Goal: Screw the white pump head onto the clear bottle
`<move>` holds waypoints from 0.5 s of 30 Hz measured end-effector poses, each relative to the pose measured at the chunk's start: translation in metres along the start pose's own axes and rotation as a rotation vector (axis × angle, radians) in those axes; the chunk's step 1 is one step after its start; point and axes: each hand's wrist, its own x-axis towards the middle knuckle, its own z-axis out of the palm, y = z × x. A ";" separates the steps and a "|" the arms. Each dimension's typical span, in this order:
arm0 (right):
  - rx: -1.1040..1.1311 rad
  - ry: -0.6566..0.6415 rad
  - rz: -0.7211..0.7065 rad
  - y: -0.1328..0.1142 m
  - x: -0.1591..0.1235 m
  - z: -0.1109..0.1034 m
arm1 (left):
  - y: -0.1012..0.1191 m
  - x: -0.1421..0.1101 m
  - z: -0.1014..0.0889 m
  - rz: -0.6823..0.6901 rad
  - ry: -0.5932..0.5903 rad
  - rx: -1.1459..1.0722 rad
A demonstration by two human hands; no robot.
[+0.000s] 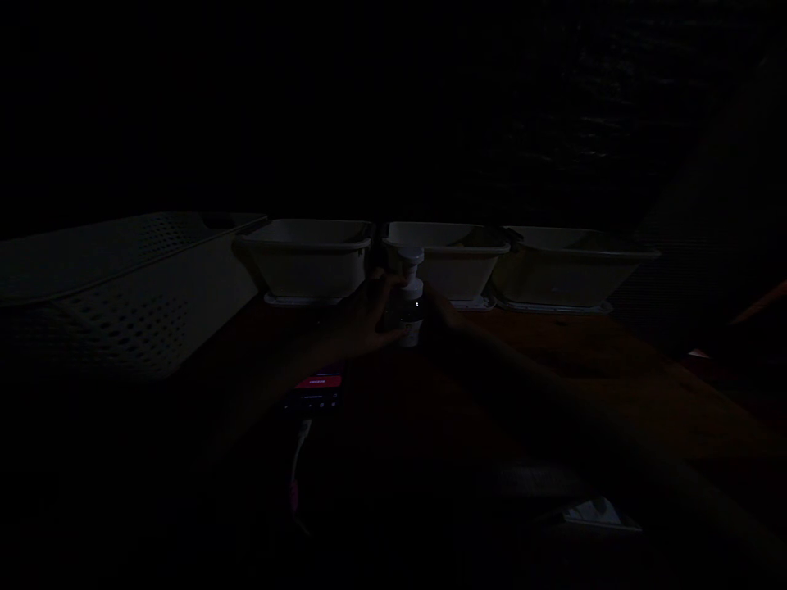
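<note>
The scene is very dark. A pump bottle (411, 310) with a white pump top and a pale label stands upright at the middle of the view. From the left, my left hand (369, 315) curves around the bottle, with thumb and fingers against its side. My right hand (443, 311) is at the bottle's right side, its fingers mostly lost in shadow, so I cannot make out how they are placed. Below my left forearm lies a phone (316, 392) with a lit red and dark screen and a white cable (299, 449) plugged into its near end.
Three pale plastic tubs stand in a row behind the bottle: left (313, 266), middle (461, 270) and right (562, 274). A large perforated basket (123, 319) is at the left. A flat pale item (595, 513) lies near the front right of the wooden table (553, 344).
</note>
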 end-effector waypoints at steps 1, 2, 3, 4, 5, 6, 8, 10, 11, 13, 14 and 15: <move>0.002 0.001 0.000 0.000 0.000 0.000 | 0.001 0.000 0.000 -0.002 0.002 0.000; 0.007 -0.003 0.002 0.000 0.000 -0.001 | 0.001 0.000 -0.001 -0.010 0.006 0.002; 0.014 -0.014 0.008 0.001 0.001 -0.002 | 0.002 0.000 -0.001 -0.017 0.008 0.006; 0.019 -0.023 0.012 0.001 0.002 -0.004 | 0.002 0.000 -0.001 -0.020 0.006 0.007; 0.018 -0.024 0.011 0.002 0.003 -0.005 | 0.003 0.000 -0.002 -0.021 0.003 0.008; 0.011 -0.019 0.003 0.002 0.004 -0.006 | 0.003 0.000 -0.002 -0.019 -0.005 0.006; -0.002 -0.013 -0.014 0.003 0.006 -0.008 | 0.003 0.000 -0.002 -0.010 -0.013 -0.006; 0.017 -0.033 0.003 0.003 0.005 -0.006 | 0.003 0.000 -0.003 -0.014 -0.014 -0.023; 0.032 -0.045 0.026 0.002 0.003 -0.005 | 0.004 0.000 -0.003 -0.024 -0.016 -0.030; 0.054 -0.050 0.048 0.001 0.000 -0.002 | 0.005 0.000 -0.004 -0.053 -0.034 -0.033; 0.050 -0.041 0.044 0.000 -0.001 0.000 | 0.005 0.000 -0.004 -0.068 -0.045 -0.031; 0.039 -0.031 0.035 -0.002 -0.002 0.001 | 0.006 0.000 -0.004 -0.080 -0.052 -0.028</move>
